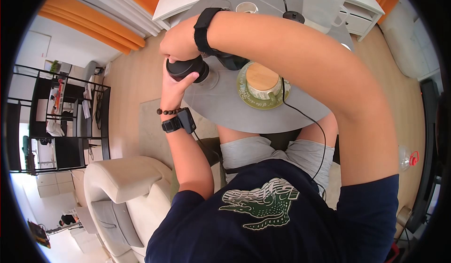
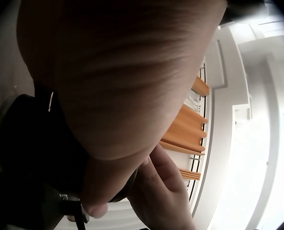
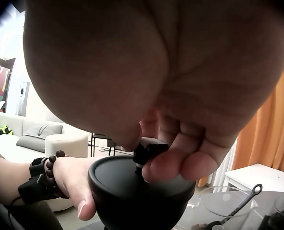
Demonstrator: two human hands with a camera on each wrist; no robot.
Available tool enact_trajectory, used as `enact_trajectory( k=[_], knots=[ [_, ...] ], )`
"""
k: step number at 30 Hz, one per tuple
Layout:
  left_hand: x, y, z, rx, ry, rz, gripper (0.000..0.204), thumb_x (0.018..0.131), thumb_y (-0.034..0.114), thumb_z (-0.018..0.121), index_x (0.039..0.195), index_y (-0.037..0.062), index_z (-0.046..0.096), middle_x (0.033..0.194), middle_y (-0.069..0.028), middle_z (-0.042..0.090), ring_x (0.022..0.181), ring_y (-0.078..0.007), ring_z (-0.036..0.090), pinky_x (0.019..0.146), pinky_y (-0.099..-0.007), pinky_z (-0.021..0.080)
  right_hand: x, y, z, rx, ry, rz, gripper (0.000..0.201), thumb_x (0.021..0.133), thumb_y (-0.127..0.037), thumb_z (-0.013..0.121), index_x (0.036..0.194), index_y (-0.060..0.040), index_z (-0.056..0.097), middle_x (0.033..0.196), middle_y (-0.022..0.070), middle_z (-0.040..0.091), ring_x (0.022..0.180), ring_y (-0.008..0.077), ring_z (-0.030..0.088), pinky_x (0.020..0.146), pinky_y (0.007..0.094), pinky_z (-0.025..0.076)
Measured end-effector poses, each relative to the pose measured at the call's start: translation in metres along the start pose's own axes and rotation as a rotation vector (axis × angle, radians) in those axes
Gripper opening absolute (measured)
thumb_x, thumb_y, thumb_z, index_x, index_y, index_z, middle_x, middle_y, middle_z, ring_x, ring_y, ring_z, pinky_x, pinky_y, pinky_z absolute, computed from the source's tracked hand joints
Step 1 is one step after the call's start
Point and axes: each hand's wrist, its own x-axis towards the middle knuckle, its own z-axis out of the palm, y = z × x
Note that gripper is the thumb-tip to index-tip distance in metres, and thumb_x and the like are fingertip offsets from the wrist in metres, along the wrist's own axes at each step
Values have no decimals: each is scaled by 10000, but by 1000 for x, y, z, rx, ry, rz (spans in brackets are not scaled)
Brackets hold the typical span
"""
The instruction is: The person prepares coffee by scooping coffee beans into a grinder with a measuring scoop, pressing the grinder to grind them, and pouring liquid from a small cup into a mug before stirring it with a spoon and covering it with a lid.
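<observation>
A black, round lidded container [image 1: 188, 69] is between both hands over the left side of the grey table. My left hand [image 1: 174, 89] grips it from the side, with the thumb [image 3: 86, 203] against its wall. From above, my right hand [image 1: 180, 40] pinches a small black knob [image 3: 149, 149] at the centre of the lid [image 3: 118, 175]. In the left wrist view, the left hand [image 2: 118, 81] covers most of the dark container. A clear glass [image 1: 213, 81] stands just beside the container.
A green plate [image 1: 247, 98] bears a patterned cup with a wooden lid [image 1: 263, 76]. Farther back are a white cup [image 1: 246, 7], a small black lidded item [image 1: 294, 16] and a clear plastic pitcher [image 1: 323, 4]. A black-handled spoon [image 3: 242, 203] leans in a glass. A cable [image 1: 307, 116] hangs from the right arm.
</observation>
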Motion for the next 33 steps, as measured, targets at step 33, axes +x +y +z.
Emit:
enact_trajectory(
  k=[33],
  knots=[
    [-2,-12,20,63,153,100,817,954,92,900,1638,29,457,1526,-92,642,1433,-229,598,1234,-427,461,12,0,18,-53,55,49,356,1078,-251,673,1194,44,833,1135,231,825,1059,433,786,911,560,614]
  ],
)
